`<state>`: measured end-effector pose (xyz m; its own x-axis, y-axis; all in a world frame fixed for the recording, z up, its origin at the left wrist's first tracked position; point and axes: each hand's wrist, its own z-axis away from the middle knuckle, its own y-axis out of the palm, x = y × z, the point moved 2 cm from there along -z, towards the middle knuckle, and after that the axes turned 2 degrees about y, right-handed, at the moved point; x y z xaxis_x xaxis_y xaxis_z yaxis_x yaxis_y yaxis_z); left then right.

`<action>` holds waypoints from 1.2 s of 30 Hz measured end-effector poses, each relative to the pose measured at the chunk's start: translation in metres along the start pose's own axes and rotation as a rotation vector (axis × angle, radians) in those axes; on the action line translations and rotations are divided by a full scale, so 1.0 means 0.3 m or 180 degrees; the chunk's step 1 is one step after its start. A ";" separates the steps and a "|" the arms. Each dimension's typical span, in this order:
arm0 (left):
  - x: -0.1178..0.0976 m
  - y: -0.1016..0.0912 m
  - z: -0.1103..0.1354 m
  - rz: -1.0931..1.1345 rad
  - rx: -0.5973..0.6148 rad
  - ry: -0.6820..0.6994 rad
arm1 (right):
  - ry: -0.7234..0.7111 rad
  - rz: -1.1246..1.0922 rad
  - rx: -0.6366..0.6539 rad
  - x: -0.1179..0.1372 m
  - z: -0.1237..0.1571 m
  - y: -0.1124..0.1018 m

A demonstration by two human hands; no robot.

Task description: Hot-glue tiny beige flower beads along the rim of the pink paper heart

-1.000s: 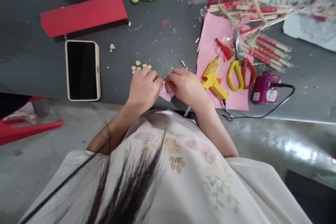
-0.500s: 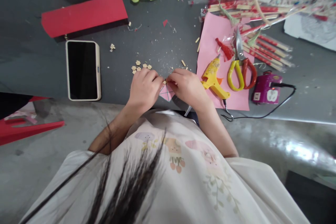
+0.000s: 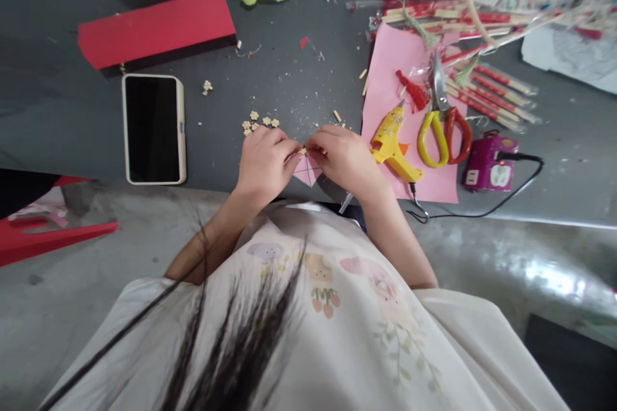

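My left hand [image 3: 267, 162] and my right hand [image 3: 341, 159] meet fingertip to fingertip at the table's near edge. Both are closed in a pinch around a tiny pale wooden piece [image 3: 303, 151], partly hidden by the fingers. Just below it shows a pink pointed piece of paper [image 3: 307, 174] with dark lines crossing on it; its upper part is covered by my hands. Beyond my left hand lie several small wooden flower pieces [image 3: 254, 116]. A yellow glue gun [image 3: 391, 141] rests to the right of my right hand.
On pink paper [image 3: 378, 87] lie scissors [image 3: 439, 109] and a red tassel [image 3: 413, 90]. Further right are wrapped sticks [image 3: 491, 93] and a purple power box [image 3: 491, 162] with a cord. At left sit a phone [image 3: 152, 128] and a red box [image 3: 157, 27].
Both hands keep nearly the same place and pinch. The fingertips have shifted very slightly, and a little more of the pink paper shows. The other things lie as before.
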<state>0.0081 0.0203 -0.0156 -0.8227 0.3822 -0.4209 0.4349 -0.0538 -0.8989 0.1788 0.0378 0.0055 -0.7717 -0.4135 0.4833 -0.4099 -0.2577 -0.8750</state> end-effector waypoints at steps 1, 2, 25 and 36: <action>-0.001 0.001 0.001 -0.0006 0.0003 -0.0015 | -0.0008 0.0000 0.0001 0.000 0.000 0.000; -0.003 0.002 0.001 -0.0009 0.0004 -0.0022 | -0.0009 -0.0001 0.0002 0.000 -0.001 0.001; -0.028 -0.013 0.004 -0.0295 0.0037 0.0033 | 0.0169 -0.0062 -0.0021 -0.012 0.009 -0.010; -0.028 -0.015 0.003 -0.0312 0.0013 0.0082 | 0.0098 0.0052 -0.0001 -0.006 0.009 -0.002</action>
<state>0.0126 0.0167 -0.0080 -0.8515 0.4093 -0.3277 0.3513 -0.0186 -0.9361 0.1815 0.0364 0.0052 -0.7928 -0.3906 0.4678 -0.3973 -0.2509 -0.8827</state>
